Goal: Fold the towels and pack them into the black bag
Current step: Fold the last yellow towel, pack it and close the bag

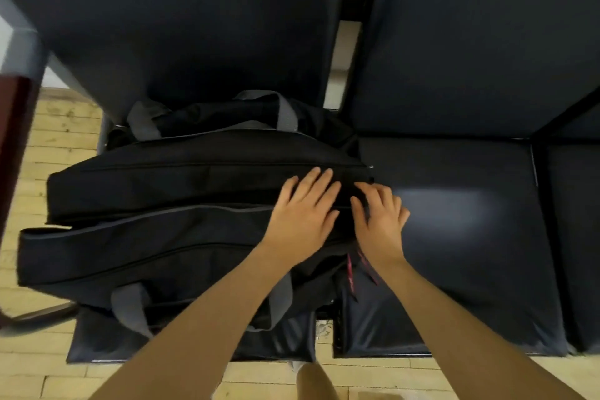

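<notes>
Both your hands sit at centre frame on the right end of the black bag: your left hand lies flat, fingers spread on the fabric, while your right hand curls its fingers at the bag's end; what it pinches cannot be told. Zipped shut with grey handles, the bag rests across a dark padded seat, lower left of centre.

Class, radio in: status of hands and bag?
Left hand flat on black bag. Right hand fingering its end, grip unclear. Bag looks zipped, on seat. No towels visible.
</notes>
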